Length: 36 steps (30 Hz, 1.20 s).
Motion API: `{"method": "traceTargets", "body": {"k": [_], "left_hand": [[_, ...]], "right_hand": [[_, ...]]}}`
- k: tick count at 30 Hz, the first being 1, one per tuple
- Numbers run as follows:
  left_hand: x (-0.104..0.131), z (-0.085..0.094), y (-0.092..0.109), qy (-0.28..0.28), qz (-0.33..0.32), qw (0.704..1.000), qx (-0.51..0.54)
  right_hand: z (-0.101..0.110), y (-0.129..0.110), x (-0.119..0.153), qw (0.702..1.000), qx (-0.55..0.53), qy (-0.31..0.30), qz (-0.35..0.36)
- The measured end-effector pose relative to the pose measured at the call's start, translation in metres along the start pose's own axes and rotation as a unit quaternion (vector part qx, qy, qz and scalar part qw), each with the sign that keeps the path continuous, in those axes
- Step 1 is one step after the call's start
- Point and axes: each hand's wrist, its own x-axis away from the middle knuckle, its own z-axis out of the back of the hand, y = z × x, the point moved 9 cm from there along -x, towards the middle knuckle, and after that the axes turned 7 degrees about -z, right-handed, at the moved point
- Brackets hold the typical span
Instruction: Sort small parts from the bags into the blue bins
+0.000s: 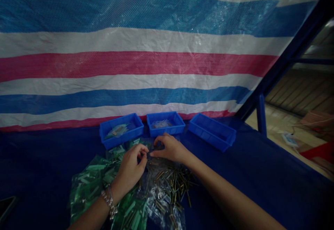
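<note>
My left hand [134,164], with a beaded bracelet [109,202] at the wrist, has its thumb and fingers pinched together; whatever lies between them is too small to make out. Close by on the right, my right hand [169,148] is curved, with a gap between thumb and forefinger and nothing visible in it. Beneath the hands spreads a heap of clear plastic bags [156,197] and loose thin brass-coloured pins [180,184]. Green plastic packets [88,181] holding strip-like pieces lie under and left of my left hand.
Three blue bins stand along the back: a left bin [104,141] with a few packets, a middle bin [167,131] with clear small pieces, and a right bin [212,136]. Behind them hangs a striped tarp [130,63]. A dark flat device [6,205] lies at the left edge.
</note>
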Motion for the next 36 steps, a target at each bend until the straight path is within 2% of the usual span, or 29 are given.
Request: {"method": "traceTargets", "body": {"k": [4,12,18,22,26,32,36], "left_hand": [[-0.001,0.001,0.003,0.003,-0.008,1.000,0.002],[-0.001,-0.001,0.003,-0.002,-0.014,1.000,0.010],[0.001,0.001,0.004,0.006,-0.021,1.000,0.011],[0.000,0.001,0.007,0.002,-0.023,1.000,0.007],[0.000,0.000,0.007,-0.005,-0.022,1.000,0.004],[0.000,-0.001,0.006,-0.010,-0.024,1.000,0.000],[0.000,0.000,0.007,-0.004,-0.027,1.000,0.007]], "right_hand": [[-0.005,0.001,-0.002,1.000,-0.020,0.020,-0.007],[-0.006,0.001,-0.004,0.999,-0.035,0.008,0.014],[-0.006,-0.001,0.000,0.998,0.003,-0.052,0.033],[-0.006,-0.005,0.001,0.998,0.009,-0.056,0.038],[-0.007,-0.012,0.001,0.995,-0.020,-0.064,0.077],[0.003,-0.018,0.001,0.993,-0.055,-0.040,0.100],[0.020,-0.022,0.002,0.988,-0.101,0.001,0.115]]}}
